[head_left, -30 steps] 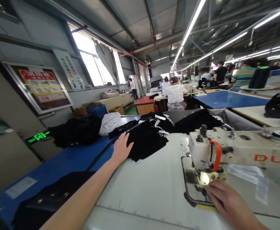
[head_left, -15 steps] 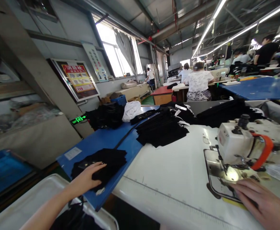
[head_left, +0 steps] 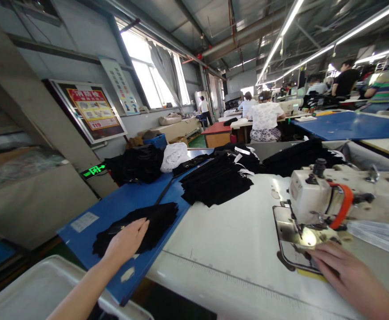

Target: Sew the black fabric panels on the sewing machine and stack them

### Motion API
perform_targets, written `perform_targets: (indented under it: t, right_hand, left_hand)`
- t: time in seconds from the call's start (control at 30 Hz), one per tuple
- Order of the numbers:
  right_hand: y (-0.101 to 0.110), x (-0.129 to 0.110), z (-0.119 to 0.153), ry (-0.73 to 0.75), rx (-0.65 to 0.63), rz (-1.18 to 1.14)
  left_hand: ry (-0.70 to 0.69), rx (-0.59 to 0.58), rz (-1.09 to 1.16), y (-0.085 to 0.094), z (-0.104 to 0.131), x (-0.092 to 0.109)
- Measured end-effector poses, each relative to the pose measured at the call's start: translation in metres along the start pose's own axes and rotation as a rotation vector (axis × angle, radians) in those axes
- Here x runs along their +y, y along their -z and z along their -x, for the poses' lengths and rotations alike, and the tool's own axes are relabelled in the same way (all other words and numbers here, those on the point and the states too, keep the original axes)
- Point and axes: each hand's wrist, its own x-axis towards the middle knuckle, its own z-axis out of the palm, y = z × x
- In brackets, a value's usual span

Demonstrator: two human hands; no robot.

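My left hand (head_left: 128, 240) lies on a pile of black cut fabric pieces (head_left: 163, 220) on the blue table. Its fingers are stretched out close together, and the thumb is hidden. My right hand (head_left: 351, 273) rests at the front of a white sewing machine (head_left: 309, 191), fingers extended and fingertips at the metal plate (head_left: 289, 238) beside the lit needle area. I see nothing held in it. An orange-red guard (head_left: 343, 206) curves across the machine head. Behind the white machine table (head_left: 221, 240) edge lies a larger stack of black fabric pieces (head_left: 216, 182).
The blue table (head_left: 114, 204) adjoins the machine table on the left. A white bundle (head_left: 174, 156) and a black heap (head_left: 136, 162) sit at its far end. Below left is a pale tray (head_left: 57, 275). Other people work farther back.
The view has shifted, so the scene sits farther left. My left hand has moved a little over the black pile, its fingers now closer together. My right hand stays by the machine plate.
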Motion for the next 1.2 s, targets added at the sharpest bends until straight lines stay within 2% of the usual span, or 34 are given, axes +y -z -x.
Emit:
perform_targets:
  t: [0.17,0.3,0.33,0.37,0.4,0.47,0.53,0.63,0.7,0.77,0.83,0.9,1.0,1.1,1.2]
  right_hand:
    - [0.0,-0.002,0.0,-0.016,0.0,-0.012]
    - [0.0,-0.002,0.0,-0.02,-0.01,-0.038]
    - [0.001,-0.003,-0.001,-0.021,-0.015,-0.043]
    - [0.002,-0.004,-0.002,-0.024,-0.021,-0.047]
    - [0.003,-0.005,-0.004,-0.032,-0.028,-0.052]
    - [0.007,-0.009,-0.008,-0.062,-0.051,-0.067]
    - [0.011,-0.015,-0.014,-0.099,-0.075,-0.081]
    - [0.016,-0.022,-0.021,-0.129,-0.071,-0.081]
    - [0.02,-0.024,-0.021,-0.155,-0.055,-0.068]
    - [0.025,-0.021,-0.014,-0.178,-0.016,-0.051]
    - [0.034,-0.013,0.001,-0.227,0.035,-0.023]
    - [0.047,0.0,0.018,-0.315,0.095,0.028]
    - [0.067,0.023,0.042,-0.512,0.168,0.144]
    - [0.082,0.038,0.051,-0.647,0.087,0.211]
    - [0.087,0.042,0.048,-0.632,-0.056,0.201]
  left_hand:
    - [0.085,0.087,0.082,0.018,-0.012,0.004]
    - [0.237,0.393,0.008,0.038,-0.008,0.013]
    - [0.213,0.477,0.0,0.04,-0.007,0.018]
    - [0.13,0.55,-0.002,0.04,-0.005,0.026]
    - [-0.013,0.597,-0.001,0.038,-0.003,0.036]
    - [-0.405,0.622,-0.019,0.021,0.003,0.063]
    - [-0.745,0.563,-0.035,-0.01,0.015,0.1]
    - [-1.044,0.413,-0.034,-0.065,0.043,0.164]
    - [-1.19,0.333,-0.054,-0.094,0.063,0.202]
    - [-1.276,0.315,-0.036,-0.111,0.075,0.229]
    - [-1.314,0.35,0.046,-0.118,0.075,0.245]
    - [-1.297,0.394,0.161,-0.121,0.067,0.254]
    - [-1.196,0.427,0.304,-0.124,0.053,0.262]
    - [-1.185,0.388,0.353,-0.132,0.049,0.269]
    - [-1.25,0.325,0.341,-0.141,0.053,0.274]
